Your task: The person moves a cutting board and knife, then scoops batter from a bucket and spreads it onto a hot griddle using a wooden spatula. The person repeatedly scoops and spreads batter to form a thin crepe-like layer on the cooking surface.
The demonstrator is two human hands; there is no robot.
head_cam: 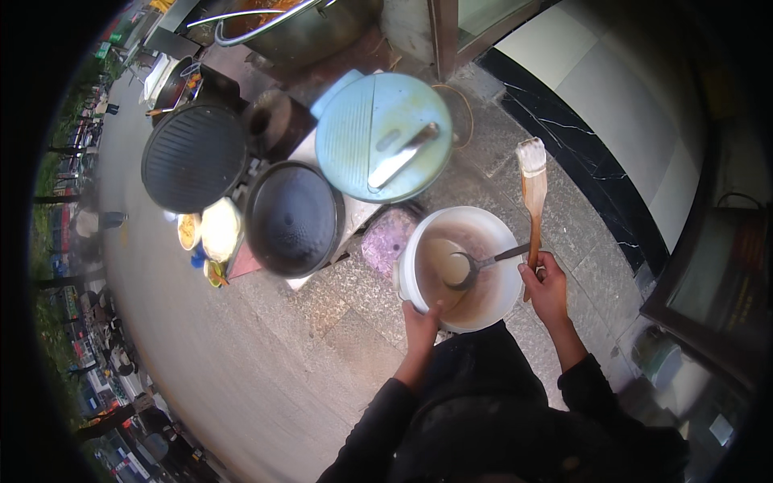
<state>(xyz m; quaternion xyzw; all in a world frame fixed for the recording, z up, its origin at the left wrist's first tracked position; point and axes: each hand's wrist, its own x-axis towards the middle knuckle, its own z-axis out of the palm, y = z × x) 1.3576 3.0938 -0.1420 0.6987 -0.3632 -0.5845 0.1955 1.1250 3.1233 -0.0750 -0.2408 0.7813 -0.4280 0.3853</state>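
Note:
My left hand [424, 326] grips the near rim of a white plastic bucket [505, 235], thumb on the inside of the wall. In the bucket is a thin, cloudy tan liquid [436, 256]. A dark-handled ladle [483, 263] rests in it, its bowl full and its handle leaning over the right rim. My right hand [548, 284] holds a flat wooden-handled tool [534, 187] upright beside the bucket. Its broad end is whitish; bristles or a coating, I cannot tell which. The ladle's handle end meets this tool's handle just above my fingers.
Left of the bucket stands a round electric griddle with its dark lower pan [293, 217] and raised ribbed lid [194, 158]. A light-blue round lid [344, 145] bears a metal scraper [403, 158]. Small food bowls [189, 232] and a large pot [302, 42] stand farther off. A doorway threshold [561, 139] runs along the right.

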